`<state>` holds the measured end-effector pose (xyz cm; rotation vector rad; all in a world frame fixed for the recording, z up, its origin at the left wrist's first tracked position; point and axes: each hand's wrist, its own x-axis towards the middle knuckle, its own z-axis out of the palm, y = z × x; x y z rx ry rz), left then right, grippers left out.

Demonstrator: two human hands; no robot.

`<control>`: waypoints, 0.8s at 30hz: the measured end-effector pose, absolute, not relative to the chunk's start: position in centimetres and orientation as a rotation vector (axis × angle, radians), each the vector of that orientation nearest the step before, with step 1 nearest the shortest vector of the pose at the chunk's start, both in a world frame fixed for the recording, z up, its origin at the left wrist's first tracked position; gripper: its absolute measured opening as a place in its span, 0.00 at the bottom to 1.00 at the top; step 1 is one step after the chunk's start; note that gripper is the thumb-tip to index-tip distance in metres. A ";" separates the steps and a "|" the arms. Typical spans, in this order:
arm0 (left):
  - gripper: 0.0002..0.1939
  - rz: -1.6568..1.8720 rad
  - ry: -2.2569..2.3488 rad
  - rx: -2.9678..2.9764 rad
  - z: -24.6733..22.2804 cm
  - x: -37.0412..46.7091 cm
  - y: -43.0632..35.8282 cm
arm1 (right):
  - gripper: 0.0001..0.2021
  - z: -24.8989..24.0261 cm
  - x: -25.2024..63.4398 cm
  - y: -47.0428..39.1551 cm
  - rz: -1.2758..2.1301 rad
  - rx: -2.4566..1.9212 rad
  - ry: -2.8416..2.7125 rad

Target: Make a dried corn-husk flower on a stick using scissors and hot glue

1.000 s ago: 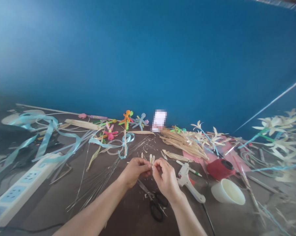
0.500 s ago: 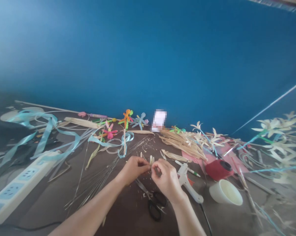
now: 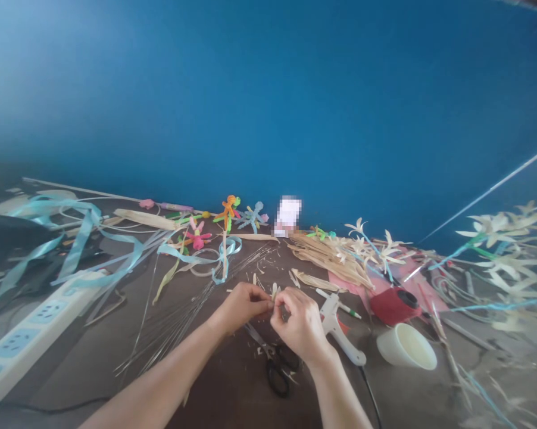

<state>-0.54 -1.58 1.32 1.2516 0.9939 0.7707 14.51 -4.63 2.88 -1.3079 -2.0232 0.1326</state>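
Observation:
My left hand (image 3: 246, 305) and my right hand (image 3: 297, 322) meet over the middle of the dark table, fingertips pinched together. Between them pokes up a small pale husk piece (image 3: 274, 291), its lower end hidden by my fingers. Black-handled scissors (image 3: 278, 375) lie under my hands, blades pointing away to the left. Just right of my right hand rests a white glue gun (image 3: 340, 330), its cord trailing toward me. Small pale scraps are scattered around and beyond my fingers.
Thin wires (image 3: 174, 328) and a power strip (image 3: 36, 333) lie left. Dried husks (image 3: 331, 259), a red object (image 3: 396, 305), a white cup (image 3: 406, 347) and pale husk flowers (image 3: 496, 232) stand right. Pipe-cleaner figures (image 3: 229, 210) and blue ribbon (image 3: 85, 229) sit toward the wall.
Both hands keep their pinch on the pale husk piece, with only a slight shift of the fingers. The whole view has moved a little.

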 end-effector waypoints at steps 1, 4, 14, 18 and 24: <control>0.09 0.771 0.987 1.246 1.3 -0.5 -1.6 | 0.07 2.9 14.5 -4.6 0.139 -1.311 -2.018; 0.09 0.778 0.966 1.243 1.3 -0.5 -1.6 | 0.07 2.9 14.4 -4.7 0.153 -1.322 -2.025; 0.08 0.787 0.965 1.162 1.1 -0.6 -1.5 | 0.07 2.9 14.4 -4.8 0.222 -1.326 -1.932; 0.09 0.817 0.970 1.068 1.4 -0.6 -1.4 | 0.06 2.8 15.0 -4.7 0.326 -1.335 -1.838; 0.10 0.905 0.908 0.961 1.8 -0.9 -1.3 | 0.07 2.6 14.8 -4.6 0.515 -1.232 -1.757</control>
